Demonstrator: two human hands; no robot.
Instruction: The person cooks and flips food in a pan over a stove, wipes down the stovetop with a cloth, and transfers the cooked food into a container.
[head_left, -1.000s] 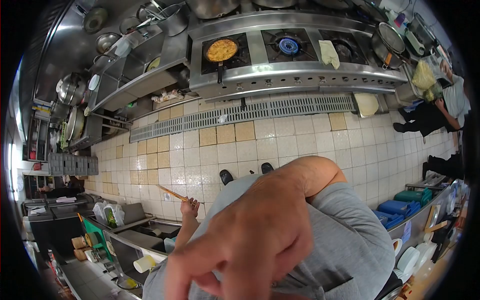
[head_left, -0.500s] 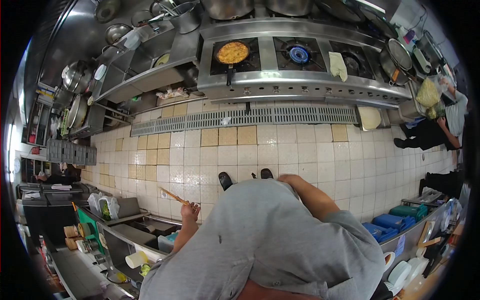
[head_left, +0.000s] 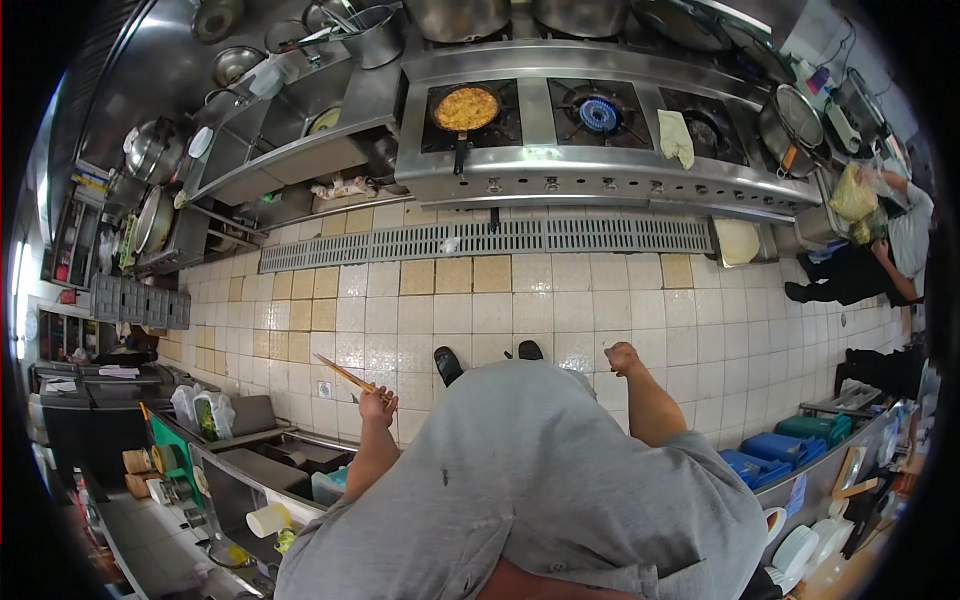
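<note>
My left hand (head_left: pixel 378 405) is closed around a pair of long wooden chopsticks (head_left: pixel 346 374), which point up and to the left above the floor. Away from my body on the other side, my right hand (head_left: pixel 622 357) hangs over the tiles with its fingers curled; whether anything is in them is too small to make out. On the left burner of the stove, a black frying pan (head_left: pixel 460 150) holds a round golden omelette-like food (head_left: pixel 467 107), its handle toward me. Both hands are well apart from the stove.
A blue flame burns on the middle burner (head_left: pixel 598 115). A pale cloth (head_left: pixel 675 138) lies on the stove's right part. A floor grate (head_left: pixel 400 243) runs before the stove. Another person (head_left: pixel 870 265) stands at the right. Behind me is a counter with blue bins (head_left: pixel 775 445).
My right hand has moved from beside my shirt outward to the right. The chopsticks in my left hand have shifted slightly. The pan stays where it was.
</note>
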